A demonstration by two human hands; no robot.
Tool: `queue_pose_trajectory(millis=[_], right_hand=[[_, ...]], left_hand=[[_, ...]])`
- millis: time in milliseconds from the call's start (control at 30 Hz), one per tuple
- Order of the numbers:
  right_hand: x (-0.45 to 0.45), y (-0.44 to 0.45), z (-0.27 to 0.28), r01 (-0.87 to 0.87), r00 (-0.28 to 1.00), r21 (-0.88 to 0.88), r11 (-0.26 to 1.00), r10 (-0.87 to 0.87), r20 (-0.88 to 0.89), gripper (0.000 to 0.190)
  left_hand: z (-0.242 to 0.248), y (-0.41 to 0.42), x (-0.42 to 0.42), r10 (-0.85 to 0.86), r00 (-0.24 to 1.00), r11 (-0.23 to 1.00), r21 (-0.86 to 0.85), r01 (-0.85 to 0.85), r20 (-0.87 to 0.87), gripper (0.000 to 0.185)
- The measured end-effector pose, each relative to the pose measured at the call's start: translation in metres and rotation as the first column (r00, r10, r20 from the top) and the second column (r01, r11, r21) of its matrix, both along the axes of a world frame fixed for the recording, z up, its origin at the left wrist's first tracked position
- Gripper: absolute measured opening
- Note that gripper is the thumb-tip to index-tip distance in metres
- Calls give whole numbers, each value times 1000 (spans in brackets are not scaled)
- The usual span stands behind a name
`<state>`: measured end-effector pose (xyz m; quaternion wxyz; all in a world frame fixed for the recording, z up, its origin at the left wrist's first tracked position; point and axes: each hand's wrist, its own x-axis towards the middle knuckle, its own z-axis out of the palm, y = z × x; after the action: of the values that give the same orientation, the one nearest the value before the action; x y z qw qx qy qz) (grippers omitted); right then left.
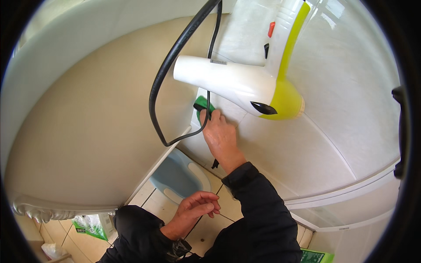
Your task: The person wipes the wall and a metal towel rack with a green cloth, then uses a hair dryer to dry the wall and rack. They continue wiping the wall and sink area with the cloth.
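Note:
My right hand (221, 139) reaches up to the white wall tiles (263, 151), its fingers closed on a green cloth (203, 102) with a dark part. The cloth lies against the tiles close to the edge of the beige side panel (108, 108); my fingers hide some of it. A loop of black power cord (156, 85) hangs in front of the cloth and my fingertips. Above is a white and lime-green hair dryer (236, 77), nozzle to the left. Lower down, my left hand (195, 212) is held in the air, fingers loosely bent, nothing in it.
A blue-grey plastic tub (174, 169) with white handles stands on the tiled floor (210, 236) below my hands. Carved white trim (59, 212) edges the panel. Green-and-white packages (95, 225) lie at lower left, and a green one (314, 256) at lower right.

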<state>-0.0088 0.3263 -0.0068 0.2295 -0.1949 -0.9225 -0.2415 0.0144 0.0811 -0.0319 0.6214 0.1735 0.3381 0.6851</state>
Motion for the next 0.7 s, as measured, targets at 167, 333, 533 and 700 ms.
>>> queue_pose_trajectory(millis=[167,333,533,700], right_hand=[[-7,5,-93,-54,996,-32,998,56,65,23],[19,13,-160,6,934,-265,964,89,345,18],[98,28,-82,38,956,-722,691,184,227,30],[154,-8,9,-136,966,-961,240,248,-75,48]], left_hand=[[0,-2,-4,18,999,1000,21,-18,34,27],[-1,-3,-8,66,997,998,-17,-65,28,30],[0,0,-2,106,994,994,-39,-106,11,34],[-9,18,17,328,809,922,-23,-388,-487,48]])
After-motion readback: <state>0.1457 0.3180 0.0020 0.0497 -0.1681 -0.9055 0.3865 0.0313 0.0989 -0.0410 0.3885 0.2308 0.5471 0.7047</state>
